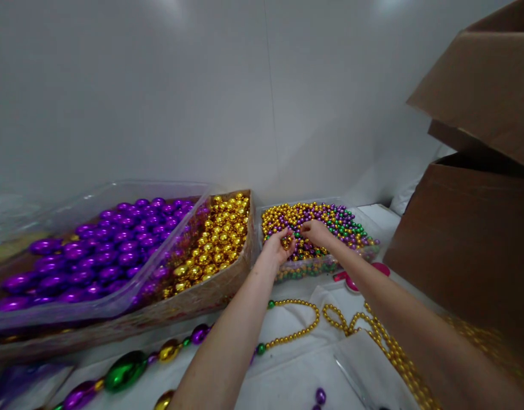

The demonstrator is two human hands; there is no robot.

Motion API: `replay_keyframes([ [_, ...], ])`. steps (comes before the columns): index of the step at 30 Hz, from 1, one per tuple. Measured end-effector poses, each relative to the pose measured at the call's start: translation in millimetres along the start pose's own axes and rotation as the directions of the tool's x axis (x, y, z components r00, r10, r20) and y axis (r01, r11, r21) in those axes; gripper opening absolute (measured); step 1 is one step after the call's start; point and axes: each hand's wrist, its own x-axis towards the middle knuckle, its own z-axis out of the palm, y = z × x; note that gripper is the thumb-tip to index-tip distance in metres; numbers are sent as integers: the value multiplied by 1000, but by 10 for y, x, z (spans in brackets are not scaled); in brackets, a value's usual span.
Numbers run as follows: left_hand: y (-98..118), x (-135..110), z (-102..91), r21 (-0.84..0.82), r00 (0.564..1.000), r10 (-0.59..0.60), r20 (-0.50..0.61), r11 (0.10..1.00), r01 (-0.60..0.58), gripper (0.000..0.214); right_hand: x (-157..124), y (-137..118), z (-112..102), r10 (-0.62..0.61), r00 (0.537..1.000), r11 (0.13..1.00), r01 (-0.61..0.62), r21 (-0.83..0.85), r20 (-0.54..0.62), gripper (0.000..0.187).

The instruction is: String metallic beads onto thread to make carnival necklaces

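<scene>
gold, purple and green small beads (326, 213), too numerous to count, fill one clear container (367, 219) set against the wall (228, 85), ahead of both hands. two bare hands are positioned over this container. left hand (283, 246): fingers half curled, thumb side upward, with gold beads visible at the fingers; whether any is gripped cannot be told. right hand (316, 232): fingertips drawn close together, just beside the left, over the beads; whether anything is pinched cannot be told. to the left stand two further containers: one clear tub (159, 250) of large purple beads (103, 250) and one cardboard tray (228, 279) of gold beads (221, 228), contents uncounted. on the white table (283, 373) lies one gold loop (313, 327) with two green beads (261, 348) at its visible ends. left of the left forearm, one large-bead strand (125, 371) shows one large green bead, two large purple beads and one large gold bead between smaller ones. two loose-looking purple beads (320, 396) show at the lower edge. gold strands (385, 341), uncounted, lie under the right forearm. one brown carton (454, 245) stands at right.
</scene>
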Motion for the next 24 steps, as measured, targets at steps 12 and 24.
replay_keyframes([
  [12, 46, -10, -153, 136, 998, 57, 25, 989, -60, 27, 66, -113, 178, 23, 995, 973, 1, -230, 101, 27],
  [24, 31, -176, -88, 112, 993, 109, -53, 988, -102, 12, -121, -158, 141, -91, 995, 976, 80, -204, -45, 25],
])
